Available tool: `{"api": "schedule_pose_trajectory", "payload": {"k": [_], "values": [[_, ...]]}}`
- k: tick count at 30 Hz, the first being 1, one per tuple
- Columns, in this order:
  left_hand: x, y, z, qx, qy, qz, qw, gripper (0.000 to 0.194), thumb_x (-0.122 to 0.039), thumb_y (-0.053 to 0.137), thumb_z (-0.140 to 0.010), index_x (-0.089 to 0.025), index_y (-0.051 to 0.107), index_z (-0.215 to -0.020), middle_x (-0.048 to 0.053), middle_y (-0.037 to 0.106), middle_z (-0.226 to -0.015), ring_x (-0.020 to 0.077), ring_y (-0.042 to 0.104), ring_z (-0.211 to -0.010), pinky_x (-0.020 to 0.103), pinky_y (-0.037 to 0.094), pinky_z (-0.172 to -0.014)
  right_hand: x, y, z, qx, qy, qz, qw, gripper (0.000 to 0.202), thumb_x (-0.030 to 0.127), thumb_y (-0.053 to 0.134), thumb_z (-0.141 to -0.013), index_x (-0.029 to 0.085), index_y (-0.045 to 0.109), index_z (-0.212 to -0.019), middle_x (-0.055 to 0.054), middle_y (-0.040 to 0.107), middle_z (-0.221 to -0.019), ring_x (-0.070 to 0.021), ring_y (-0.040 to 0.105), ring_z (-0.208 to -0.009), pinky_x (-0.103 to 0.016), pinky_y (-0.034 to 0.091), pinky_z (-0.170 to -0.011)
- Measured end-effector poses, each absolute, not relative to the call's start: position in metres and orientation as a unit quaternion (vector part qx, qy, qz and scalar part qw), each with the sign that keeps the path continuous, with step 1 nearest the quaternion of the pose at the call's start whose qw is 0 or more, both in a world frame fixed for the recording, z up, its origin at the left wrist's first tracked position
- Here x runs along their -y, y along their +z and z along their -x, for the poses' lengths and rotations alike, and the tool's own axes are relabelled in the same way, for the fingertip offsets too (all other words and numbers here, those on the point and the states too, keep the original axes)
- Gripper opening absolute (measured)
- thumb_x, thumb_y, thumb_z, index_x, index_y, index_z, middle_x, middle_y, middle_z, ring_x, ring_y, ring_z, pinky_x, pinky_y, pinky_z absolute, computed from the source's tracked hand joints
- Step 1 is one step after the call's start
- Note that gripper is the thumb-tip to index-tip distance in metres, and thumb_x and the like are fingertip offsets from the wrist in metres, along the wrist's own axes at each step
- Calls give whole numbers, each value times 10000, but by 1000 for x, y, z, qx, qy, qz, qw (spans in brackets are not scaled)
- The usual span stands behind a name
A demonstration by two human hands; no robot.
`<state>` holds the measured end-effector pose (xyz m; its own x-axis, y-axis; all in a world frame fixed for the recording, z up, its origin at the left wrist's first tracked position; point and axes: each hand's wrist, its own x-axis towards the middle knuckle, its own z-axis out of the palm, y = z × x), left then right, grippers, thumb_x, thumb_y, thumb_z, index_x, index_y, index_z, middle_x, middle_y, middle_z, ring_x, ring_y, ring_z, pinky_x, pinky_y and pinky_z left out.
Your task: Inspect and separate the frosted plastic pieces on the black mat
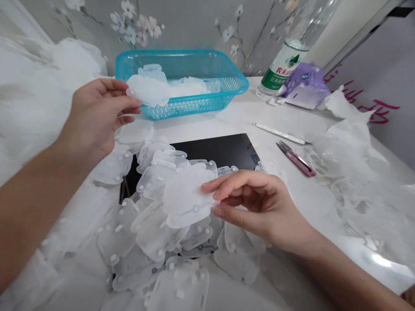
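My left hand (100, 108) pinches a thin white translucent sheet piece (149, 90) at its left edge, holding it over the near left rim of the blue plastic basket (207, 103). Inside the basket lie more white pieces (189, 87). My right hand (249, 201) has another white translucent sheet piece (188, 194) between thumb and fingers, just above a loose heap of similar pieces (158, 233). These have cut-out outlines, small slots and round tabs. Under the heap lies a black flat panel (214, 151), partly covered.
Right of the panel lie a slim craft knife (279, 133) and pink-handled thread snips (296, 160). A water bottle (279, 69) and a purple tissue pack (306, 86) stand at the back right. Crumpled white film (372, 185) fills the right side, with a white pile (42, 95) at left.
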<state>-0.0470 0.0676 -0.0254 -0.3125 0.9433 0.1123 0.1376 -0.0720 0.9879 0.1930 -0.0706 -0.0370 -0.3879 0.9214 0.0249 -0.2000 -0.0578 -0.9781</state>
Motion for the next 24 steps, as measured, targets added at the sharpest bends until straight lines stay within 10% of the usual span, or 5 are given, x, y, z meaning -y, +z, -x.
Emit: {"api": "schedule_pose_trajectory", "payload": {"k": [24], "values": [[-59, -26, 41, -601, 491, -569, 272, 213, -166, 719, -682, -156, 642, -880, 16, 624, -827, 109, 600, -640, 218, 380, -543, 68, -41, -192, 519, 660, 359, 407, 409, 96, 728, -742, 254, 629, -1105, -11, 701, -1059, -147, 693, -947, -247, 599, -793]]}}
